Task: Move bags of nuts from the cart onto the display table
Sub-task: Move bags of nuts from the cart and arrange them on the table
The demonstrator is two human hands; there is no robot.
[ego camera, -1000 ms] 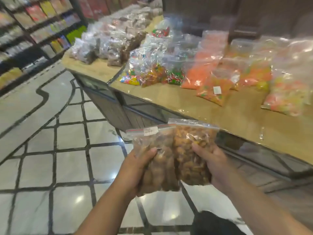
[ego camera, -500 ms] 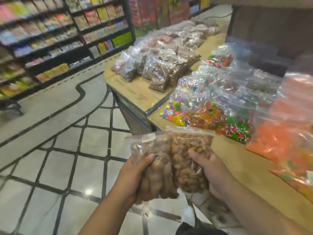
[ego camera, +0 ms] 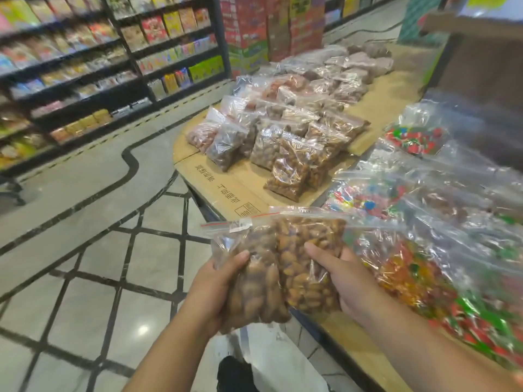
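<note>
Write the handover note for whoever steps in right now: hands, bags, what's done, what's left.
Hands: left hand grips one bag of nuts; right hand grips a second bag of nuts, side by side in the air near the table's edge.
Done: many nut bags lie on the display table, beyond the candy bags.
Left: set both held bags down with the nut bags. Cart not in view.
</note>
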